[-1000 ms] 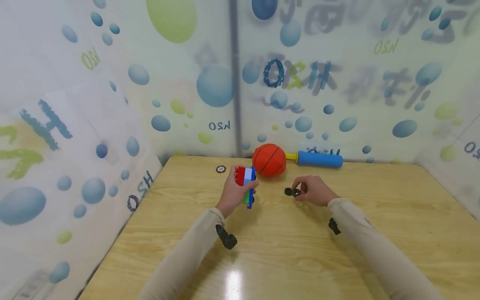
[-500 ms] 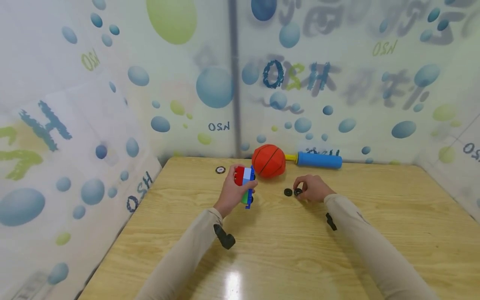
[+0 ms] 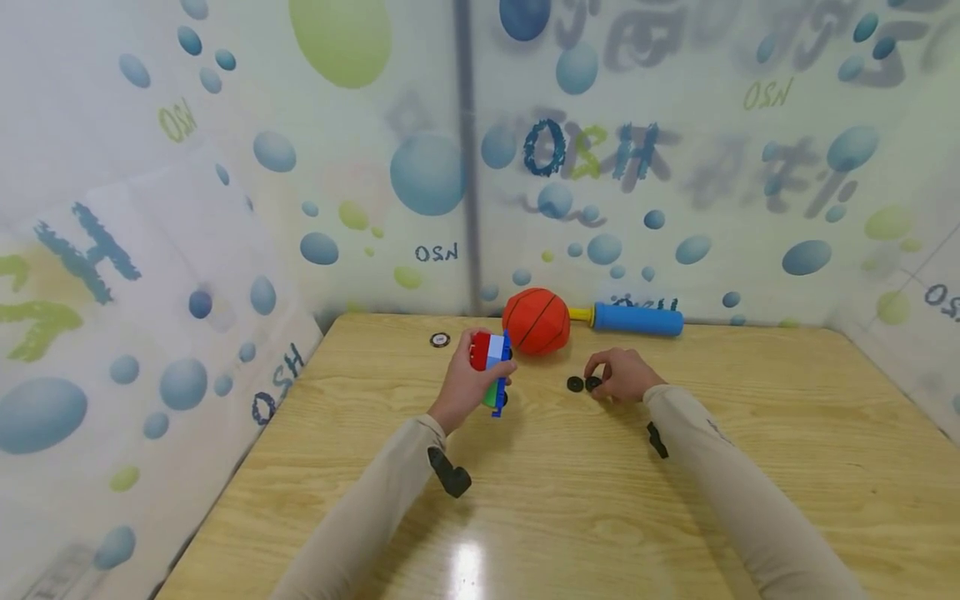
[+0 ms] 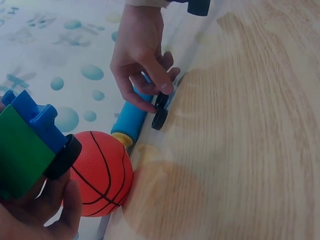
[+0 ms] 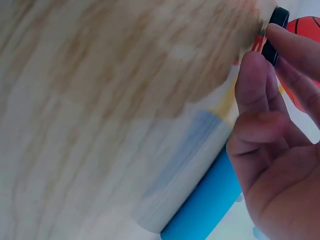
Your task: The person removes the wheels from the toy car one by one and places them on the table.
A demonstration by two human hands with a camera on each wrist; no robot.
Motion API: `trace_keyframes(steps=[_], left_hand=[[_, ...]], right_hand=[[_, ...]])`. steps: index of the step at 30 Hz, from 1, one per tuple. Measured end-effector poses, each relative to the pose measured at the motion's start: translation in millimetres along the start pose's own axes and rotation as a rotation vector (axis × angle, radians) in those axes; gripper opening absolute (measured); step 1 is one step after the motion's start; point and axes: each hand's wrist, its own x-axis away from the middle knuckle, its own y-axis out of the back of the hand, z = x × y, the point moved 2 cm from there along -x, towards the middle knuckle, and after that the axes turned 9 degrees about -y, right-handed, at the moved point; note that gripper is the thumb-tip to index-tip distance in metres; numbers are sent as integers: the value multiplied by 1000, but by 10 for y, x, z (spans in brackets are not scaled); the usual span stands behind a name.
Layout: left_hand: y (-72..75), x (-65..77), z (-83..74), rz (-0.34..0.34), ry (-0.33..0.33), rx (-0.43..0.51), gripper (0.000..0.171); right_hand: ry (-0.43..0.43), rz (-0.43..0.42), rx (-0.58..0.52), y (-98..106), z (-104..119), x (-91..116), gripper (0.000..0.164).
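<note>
My left hand [image 3: 470,379] grips a toy car [image 3: 492,372] built of red, white, green and blue blocks, raised above the table and turned on its side. One black wheel [image 4: 64,157] of the car shows large in the left wrist view, beside a blue chassis part [image 4: 39,117]. With thumb and fingertips, my right hand [image 3: 628,377] pinches a small black wheel [image 3: 593,383] at table level. A second black wheel [image 3: 575,384] lies flat just left of it; whether the two touch is unclear. The fingers cover part of the pinched wheel.
A red toy basketball [image 3: 536,322] sits behind the car, near the wall. Right of it lies a blue pump [image 3: 639,319] with a yellow end. A small round black-and-white disc [image 3: 440,340] is at the back left. Patterned walls [image 3: 360,167] border the wooden table [image 3: 555,500].
The right hand has shifted slightly left; the two wheels, earlier tilted and seemingly held together, now sit side by side at table level. The left hand and toy car have barely moved.
</note>
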Motion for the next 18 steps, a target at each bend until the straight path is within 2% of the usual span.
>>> trace_keyframes(steps=[6,18], left_hand=[[5,-1,0,0,21,-13,65],[0,-8,5,-1,11,-14,64]], right_hand=[[-14,8,-6,-13,-18,-29,26],[-16,2,1,-25,-17,-46,26]])
